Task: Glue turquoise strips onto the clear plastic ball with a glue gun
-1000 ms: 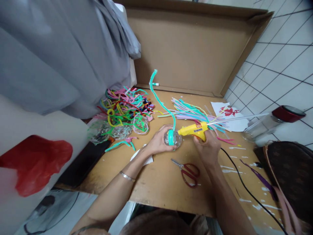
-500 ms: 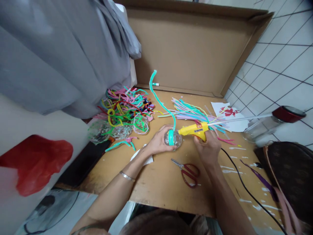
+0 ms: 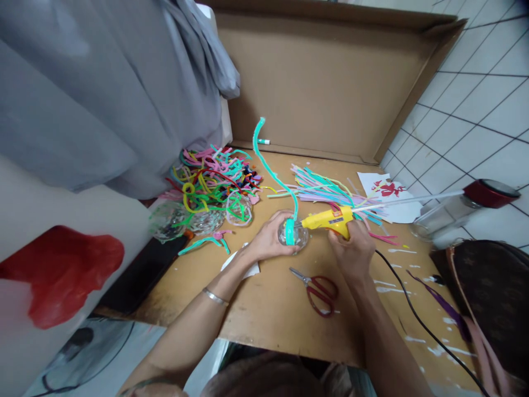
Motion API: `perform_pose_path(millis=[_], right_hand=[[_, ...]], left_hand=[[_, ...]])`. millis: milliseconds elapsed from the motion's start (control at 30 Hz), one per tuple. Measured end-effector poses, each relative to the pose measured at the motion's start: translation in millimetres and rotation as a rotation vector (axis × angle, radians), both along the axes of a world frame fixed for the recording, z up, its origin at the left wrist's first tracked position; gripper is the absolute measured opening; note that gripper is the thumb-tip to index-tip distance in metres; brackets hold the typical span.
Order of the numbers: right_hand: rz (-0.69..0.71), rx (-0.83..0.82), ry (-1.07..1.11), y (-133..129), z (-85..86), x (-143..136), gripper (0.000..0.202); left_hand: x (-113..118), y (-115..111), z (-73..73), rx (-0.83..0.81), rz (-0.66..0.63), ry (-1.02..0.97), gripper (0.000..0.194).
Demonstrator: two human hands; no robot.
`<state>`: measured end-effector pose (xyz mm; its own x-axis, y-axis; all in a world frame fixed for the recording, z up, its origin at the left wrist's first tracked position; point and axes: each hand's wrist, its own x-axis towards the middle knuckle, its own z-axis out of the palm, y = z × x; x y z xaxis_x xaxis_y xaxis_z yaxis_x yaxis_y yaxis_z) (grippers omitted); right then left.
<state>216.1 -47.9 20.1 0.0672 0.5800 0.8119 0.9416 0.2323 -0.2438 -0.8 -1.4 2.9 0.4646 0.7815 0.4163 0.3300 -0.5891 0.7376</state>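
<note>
Near the middle of the table, my left hand (image 3: 270, 237) is wrapped round a clear round plastic piece (image 3: 301, 235). A turquoise fuzzy strip (image 3: 275, 175) lies across that piece, and its long free end curves up and away toward the cardboard. My right hand (image 3: 353, 242) grips a yellow glue gun (image 3: 326, 219) with a long clear glue stick out of its back. The gun's nozzle points left and meets the piece beside the strip. Whether glue is coming out is too small to tell.
Red-handled scissors (image 3: 320, 292) lie in front of my hands. Coloured fuzzy stems (image 3: 215, 176) are heaped left, more (image 3: 326, 187) behind. At right are a glass jar (image 3: 446, 218), the black cord (image 3: 407, 295) and a brown bag (image 3: 487, 292). A cardboard box (image 3: 322, 88) stands behind.
</note>
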Motion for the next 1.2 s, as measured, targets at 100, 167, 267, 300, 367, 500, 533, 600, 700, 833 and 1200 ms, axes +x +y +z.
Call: perform_pose_path(millis=[100, 167, 267, 300, 367, 500, 533, 600, 700, 833, 1200], right_hand=[[0.01, 0.009, -0.009, 0.1, -0.6, 0.3, 0.013], [0.019, 0.03, -0.019, 0.1, -0.6, 0.8, 0.014], [0.012, 0.018, -0.016, 0.0, 0.0, 1.2, 0.017], [0.007, 0.006, -0.012, -0.1, 0.3, 1.2, 0.018], [0.009, -0.004, -0.009, -0.1, 0.9, 1.0, 0.018], [0.014, 0.017, -0.003, 0.1, 1.3, 0.2, 0.018], [0.009, 0.013, 0.0, 0.2, 1.2, 0.0, 0.018], [0.001, -0.001, 0.006, 0.2, 0.9, -0.1, 0.018], [0.01, 0.013, 0.011, 0.2, 0.7, 0.0, 0.017], [-0.003, 0.001, 0.019, 0.3, 0.1, -0.1, 0.016], [-0.006, -0.033, -0.008, 1.3, -1.5, 1.9, 0.014]], left_hand=[[0.0, -0.1, 0.3, 0.002, 0.007, 0.007, 0.07], [0.0, -0.2, -0.1, 0.005, 0.012, 0.011, 0.07], [0.1, 0.0, -1.0, 0.018, 0.009, 0.004, 0.072], [0.1, 0.0, -1.2, 0.021, 0.006, 0.001, 0.072], [0.2, 0.2, -1.3, 0.022, 0.004, -0.006, 0.071], [0.0, 0.2, -0.7, 0.015, 0.005, 0.003, 0.07], [-0.1, 0.1, -0.6, 0.016, 0.007, 0.008, 0.071], [-0.2, -0.1, -0.5, 0.019, 0.009, 0.013, 0.072], [-0.4, -0.5, -0.2, 0.023, 0.009, 0.016, 0.072], [-0.3, -1.0, 0.7, 0.009, 0.007, 0.019, 0.071], [0.2, -0.9, 1.1, 0.025, 0.002, 0.002, 0.069]])
